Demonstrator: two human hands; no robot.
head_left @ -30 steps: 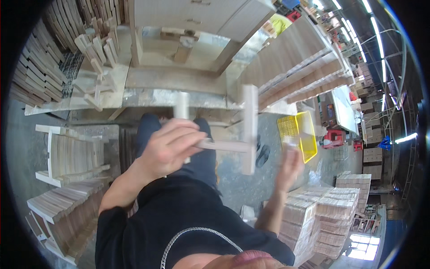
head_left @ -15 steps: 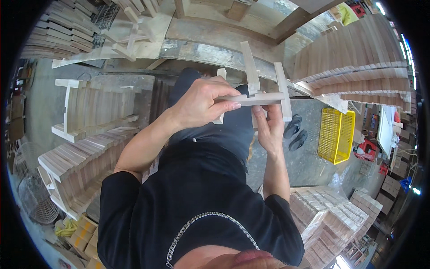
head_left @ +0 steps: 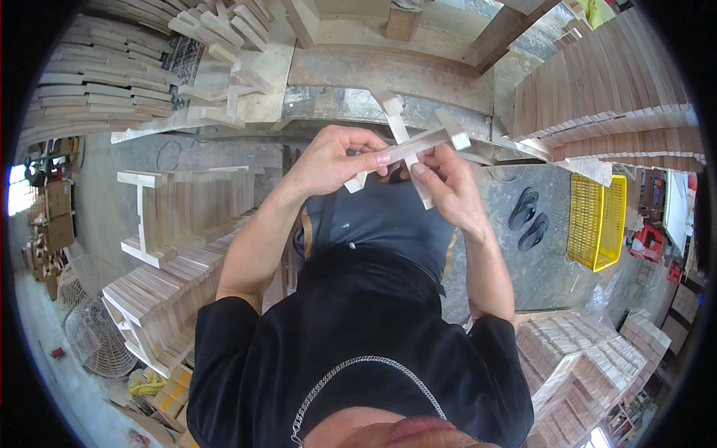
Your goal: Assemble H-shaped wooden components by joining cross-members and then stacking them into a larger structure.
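A pale wooden frame of crossed bars (head_left: 427, 142) is held up in front of me, above my lap. It has a long bar slanting up to the right, with short end pieces and another bar crossing its middle. My left hand (head_left: 328, 158) pinches the long bar near its left end, thumb on the near side. Close to the crossing, my right hand (head_left: 450, 185) grips the frame with thumb and fingers. Part of the frame's underside is hidden behind my fingers.
Beyond the frame is a wooden workbench (head_left: 388, 71), with loose wooden pieces (head_left: 224, 33) at its left. Stacked wooden parts stand at far right (head_left: 597, 89), left (head_left: 198, 198) and lower right (head_left: 575, 351). A yellow crate (head_left: 597, 224) and black sandals (head_left: 527, 216) are on the floor.
The wooden frame has tilted, its right end rising and its crossing bar now slanting. My right hand has turned around it and shows more of its back. The whole view has shifted slightly.
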